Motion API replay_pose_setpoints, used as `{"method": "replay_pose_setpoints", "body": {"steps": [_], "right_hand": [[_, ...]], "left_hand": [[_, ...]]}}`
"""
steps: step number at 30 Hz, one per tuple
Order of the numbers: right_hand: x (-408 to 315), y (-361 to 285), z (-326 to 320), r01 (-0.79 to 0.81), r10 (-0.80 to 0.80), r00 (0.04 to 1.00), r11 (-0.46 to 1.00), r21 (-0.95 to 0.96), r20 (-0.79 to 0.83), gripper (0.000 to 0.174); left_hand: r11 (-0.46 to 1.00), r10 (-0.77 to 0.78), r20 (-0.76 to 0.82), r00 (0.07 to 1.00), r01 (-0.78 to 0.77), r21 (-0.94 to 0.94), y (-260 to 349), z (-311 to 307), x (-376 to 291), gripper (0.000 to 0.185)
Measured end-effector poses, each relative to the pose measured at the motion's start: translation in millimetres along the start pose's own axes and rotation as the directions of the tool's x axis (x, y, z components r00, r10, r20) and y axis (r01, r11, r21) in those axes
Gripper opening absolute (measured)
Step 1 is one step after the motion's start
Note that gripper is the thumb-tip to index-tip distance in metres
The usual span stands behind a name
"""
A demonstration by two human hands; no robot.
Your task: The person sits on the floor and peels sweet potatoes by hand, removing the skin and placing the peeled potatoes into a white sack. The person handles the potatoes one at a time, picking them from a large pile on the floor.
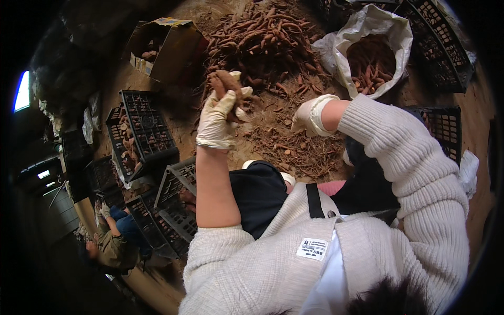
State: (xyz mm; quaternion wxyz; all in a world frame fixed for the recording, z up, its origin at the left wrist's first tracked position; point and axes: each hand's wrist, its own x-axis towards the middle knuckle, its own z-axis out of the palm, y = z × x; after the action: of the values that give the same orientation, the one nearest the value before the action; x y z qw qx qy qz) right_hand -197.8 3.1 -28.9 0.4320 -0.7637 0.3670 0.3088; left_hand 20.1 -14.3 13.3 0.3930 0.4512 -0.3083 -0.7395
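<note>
My left hand, in a pale rubber glove, is raised at the centre left and closed around several reddish-brown sweet potatoes. My right hand, gloved too, hangs lower right of it with the fingers pointing down; its fingertips are partly hidden and I cannot tell if it holds anything. Under and between the hands, thin roots and broken pieces lie scattered on the brown floor. Beyond them rises a large heap of sweet potatoes. A white woven sack, partly filled with sweet potatoes, stands open near my right forearm.
A cardboard box with sweet potatoes stands at the upper left. Black plastic crates line the left side, more stand at the upper right, and one is beside my right arm. Another person sits at the lower left.
</note>
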Motion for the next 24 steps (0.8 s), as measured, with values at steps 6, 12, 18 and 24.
{"method": "replay_pose_setpoints", "body": {"steps": [6,12,18,24], "right_hand": [[4.2,37.2,-23.9,0.066,0.121,0.876,0.929,0.365,-0.468,0.01],[-10.8,31.2,-33.9,0.617,0.177,0.759,0.111,0.779,-0.626,0.017],[-18.0,18.7,-28.9,0.64,0.136,0.754,0.062,0.766,-0.642,0.029],[-35.1,19.9,-29.7,0.697,0.097,0.716,-0.047,0.715,-0.691,0.029]], "left_hand": [[0.989,-0.11,0.091,0.99,0.1,0.109,-7.1,10.6,3.3,0.039],[0.973,-0.146,0.142,0.979,0.116,0.198,-15.3,14.6,9.7,0.033],[0.95,-0.222,0.108,0.969,0.19,0.248,-23.1,22.2,8.1,0.029],[0.954,-0.2,0.032,0.979,0.187,0.236,-16.8,27.2,7.3,0.031]]}}
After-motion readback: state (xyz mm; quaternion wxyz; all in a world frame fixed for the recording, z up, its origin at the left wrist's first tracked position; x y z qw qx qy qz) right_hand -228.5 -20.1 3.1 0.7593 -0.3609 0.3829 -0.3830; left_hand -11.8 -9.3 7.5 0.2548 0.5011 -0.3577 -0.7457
